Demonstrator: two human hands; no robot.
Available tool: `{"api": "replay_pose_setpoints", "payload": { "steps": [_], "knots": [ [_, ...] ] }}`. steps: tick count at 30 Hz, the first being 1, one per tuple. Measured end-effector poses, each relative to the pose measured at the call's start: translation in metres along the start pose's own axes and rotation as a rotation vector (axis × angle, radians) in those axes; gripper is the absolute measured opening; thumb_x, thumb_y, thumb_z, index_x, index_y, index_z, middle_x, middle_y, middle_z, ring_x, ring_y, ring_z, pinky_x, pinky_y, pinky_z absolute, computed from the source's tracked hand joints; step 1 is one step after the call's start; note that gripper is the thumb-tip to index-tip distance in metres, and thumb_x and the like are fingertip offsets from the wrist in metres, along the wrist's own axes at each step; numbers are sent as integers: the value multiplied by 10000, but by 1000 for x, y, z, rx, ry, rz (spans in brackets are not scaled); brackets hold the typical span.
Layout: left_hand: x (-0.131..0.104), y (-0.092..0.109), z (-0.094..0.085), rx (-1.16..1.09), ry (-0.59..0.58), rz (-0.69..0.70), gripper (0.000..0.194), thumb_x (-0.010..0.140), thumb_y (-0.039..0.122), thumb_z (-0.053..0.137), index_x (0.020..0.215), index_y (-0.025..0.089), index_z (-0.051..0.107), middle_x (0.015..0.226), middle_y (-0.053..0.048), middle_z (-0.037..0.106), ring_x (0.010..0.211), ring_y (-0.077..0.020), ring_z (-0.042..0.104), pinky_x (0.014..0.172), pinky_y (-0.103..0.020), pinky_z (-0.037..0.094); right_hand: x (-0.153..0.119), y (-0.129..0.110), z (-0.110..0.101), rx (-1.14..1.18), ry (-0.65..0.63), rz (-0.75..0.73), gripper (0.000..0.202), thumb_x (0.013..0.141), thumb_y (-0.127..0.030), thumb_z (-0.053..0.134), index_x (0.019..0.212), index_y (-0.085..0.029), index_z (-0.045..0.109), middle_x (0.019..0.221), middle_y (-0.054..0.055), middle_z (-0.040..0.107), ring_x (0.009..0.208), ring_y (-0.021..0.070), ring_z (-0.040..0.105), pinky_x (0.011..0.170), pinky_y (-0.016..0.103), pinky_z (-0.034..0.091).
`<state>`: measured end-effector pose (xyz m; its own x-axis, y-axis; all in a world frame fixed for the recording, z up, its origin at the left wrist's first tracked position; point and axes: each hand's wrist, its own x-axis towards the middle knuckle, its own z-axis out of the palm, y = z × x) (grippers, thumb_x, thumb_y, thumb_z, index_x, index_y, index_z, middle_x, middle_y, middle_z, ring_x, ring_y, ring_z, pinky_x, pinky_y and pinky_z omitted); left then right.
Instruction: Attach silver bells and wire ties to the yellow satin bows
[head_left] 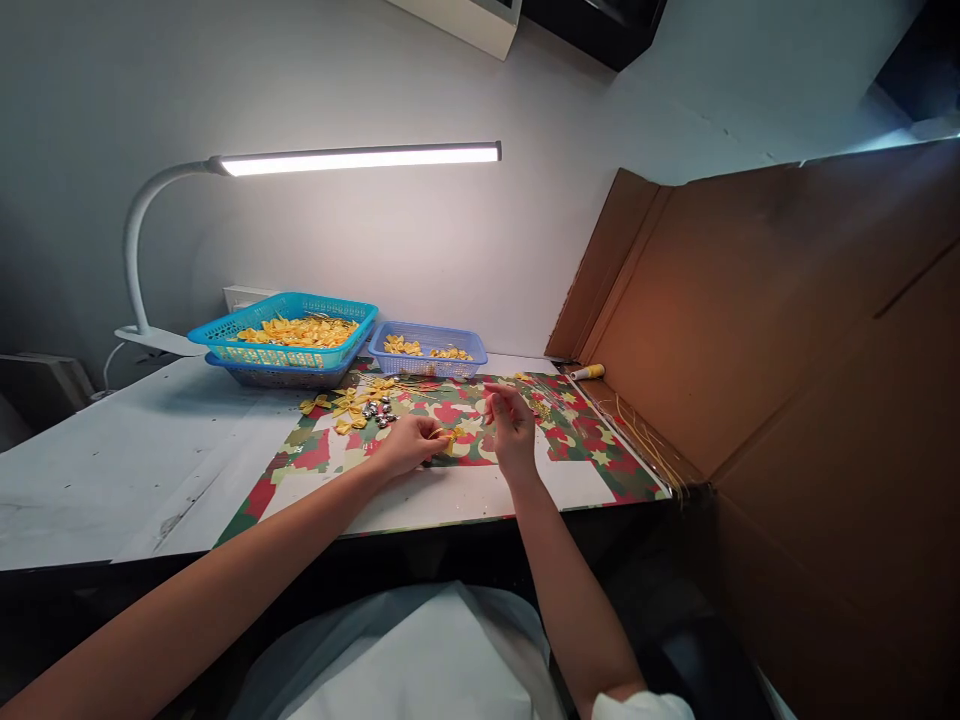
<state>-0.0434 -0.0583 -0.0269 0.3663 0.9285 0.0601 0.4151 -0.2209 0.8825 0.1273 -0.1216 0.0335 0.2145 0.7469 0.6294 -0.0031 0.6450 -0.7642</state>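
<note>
Low over the patterned sheet, my left hand (409,446) pinches a small yellow ribbon bow (452,436) between thumb and fingertips. My right hand (513,428) is raised just to the right of it, thumb and fingers drawn together; whatever they hold, if anything, is too small to make out. Beyond my left hand lie loose yellow bows (349,408) and a little heap of silver bells (379,411). Thin gold cords (401,386) stretch across the sheet behind them. A small gold pile (540,410) shows past my right hand.
A turquoise basket (292,357) full of yellow bows sits on a darker blue one at the back left. Beside it stands a lavender basket (427,366) with fewer bows. A lit lamp (360,158) hangs above. Cardboard (787,320) walls the right side, near a yellow-and-white tube (588,372).
</note>
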Motion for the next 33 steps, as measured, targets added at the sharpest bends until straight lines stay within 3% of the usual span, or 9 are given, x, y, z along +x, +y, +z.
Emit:
{"api": "replay_pose_setpoints", "payload": {
  "steps": [4, 12, 18, 22, 26, 33],
  "knots": [
    [1, 1, -1, 28, -11, -57, 220, 952, 343, 630, 979, 126, 653, 844, -5, 664, 645, -120, 629, 566, -254, 549, 13, -9, -1, -13, -16, -62, 333, 886, -559, 592, 938, -244, 683, 628, -32, 499, 580, 132, 484, 559, 273, 444],
    [2, 5, -1, 63, -47, -158, 261, 960, 347, 615, 1116, 139, 637, 1016, -55, 680, 798, -166, 671, 678, -324, 590, 19, -9, -2, -13, -44, -94, 299, 910, -517, 584, 950, -238, 682, 606, -43, 503, 557, 120, 498, 561, 265, 462],
    [6, -1, -3, 154, -53, -97, 257, 959, 337, 619, 1124, 140, 637, 1030, -59, 681, 813, -170, 674, 691, -332, 593, 19, -7, 1, 1, -17, -70, 303, 905, -524, 578, 961, -240, 668, 616, -44, 485, 568, 123, 492, 586, 272, 470],
    [3, -4, -4, 255, 37, 97, 234, 960, 344, 616, 1054, 132, 648, 941, -35, 680, 740, -149, 660, 643, -301, 579, 19, -6, -2, 21, -34, -28, 319, 890, -541, 571, 974, -244, 655, 643, -38, 479, 598, 131, 501, 630, 286, 480],
    [-7, -1, -4, 370, 201, 417, 219, 952, 350, 624, 899, 139, 649, 813, -2, 656, 672, -127, 621, 638, -290, 551, 14, 3, -14, 25, -47, 37, 274, 885, -498, 557, 957, -247, 636, 662, -37, 459, 602, 127, 478, 635, 280, 455],
    [-21, 10, -1, 520, 384, 895, 192, 928, 225, 561, 763, 193, 653, 748, 4, 715, 608, -108, 617, 582, -231, 473, -8, 21, -26, -65, -205, 152, 172, 741, -373, 729, 766, -222, 653, 559, -71, 335, 512, 106, 312, 494, 249, 286]
  ]
}}
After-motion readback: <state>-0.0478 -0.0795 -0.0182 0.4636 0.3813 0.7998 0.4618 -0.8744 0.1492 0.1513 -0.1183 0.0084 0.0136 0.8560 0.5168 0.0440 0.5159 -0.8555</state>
